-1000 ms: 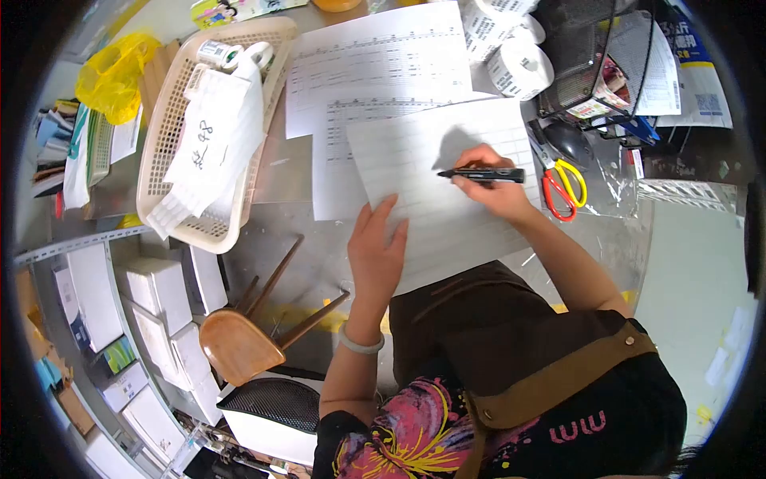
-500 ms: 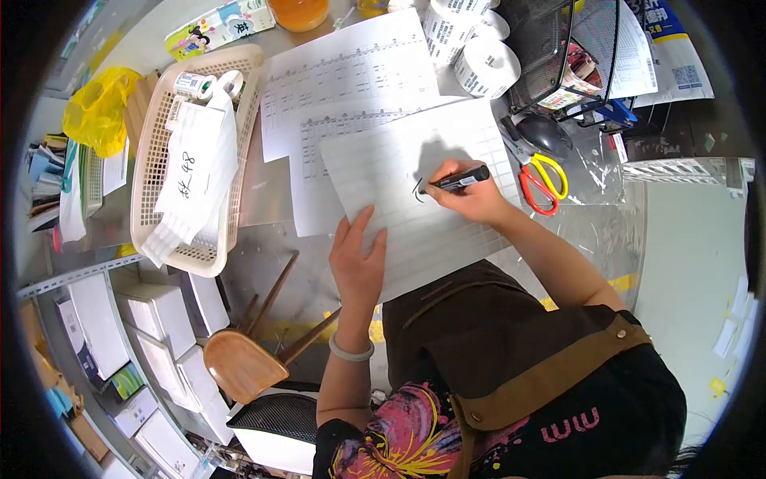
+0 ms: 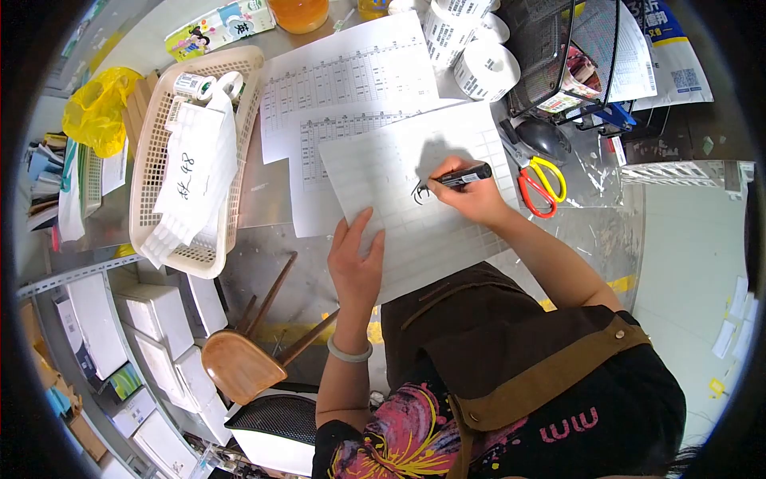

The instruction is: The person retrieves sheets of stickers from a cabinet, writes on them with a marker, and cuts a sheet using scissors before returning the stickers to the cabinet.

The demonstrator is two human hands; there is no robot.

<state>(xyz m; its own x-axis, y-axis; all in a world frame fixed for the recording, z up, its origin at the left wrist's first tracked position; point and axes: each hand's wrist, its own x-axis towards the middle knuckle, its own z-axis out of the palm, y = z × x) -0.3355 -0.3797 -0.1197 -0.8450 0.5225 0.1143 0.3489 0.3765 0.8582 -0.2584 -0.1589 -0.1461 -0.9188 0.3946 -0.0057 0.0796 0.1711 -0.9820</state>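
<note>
- Grips a black marker (image 3: pixel 464 176) in the right hand (image 3: pixel 477 198), fingers pinched round its barrel, tip down on a ruled sheet (image 3: pixel 375 172).
- Presses the left hand (image 3: pixel 357 267) flat on the near left corner of that sheet, fingers stretched out and close together, thumb a little apart; pale bangle (image 3: pixel 349 353) at the wrist.
- Ruled sheet at the near edge of the tabletop (image 3: pixel 263 191), lying tilted, overlapping two printed sheets (image 3: pixel 343 76) further back.
- A few black strokes (image 3: pixel 420 192) near the middle of the ruled sheet, just left of the marker tip.
- Just right of the right hand, apart from it: scissors (image 3: pixel 541 182) with red and yellow handles; behind them, a dark computer mouse (image 3: pixel 546 136).
- Toward the far right corner, a black wire rack (image 3: pixel 558 40), with rolls of white labels (image 3: pixel 487 70) just to its left.
- Along the left edge, a cream plastic basket (image 3: pixel 148 172) holding white folded packets, handwriting on the top one.
- Past the basket, off the left edge, a yellow plastic bag (image 3: pixel 96 108).
- Below the near edge, a wooden stool (image 3: pixel 239 363) with its legs pointing toward the tabletop, next to white boxes (image 3: pixel 159 291) on a shelf.
</note>
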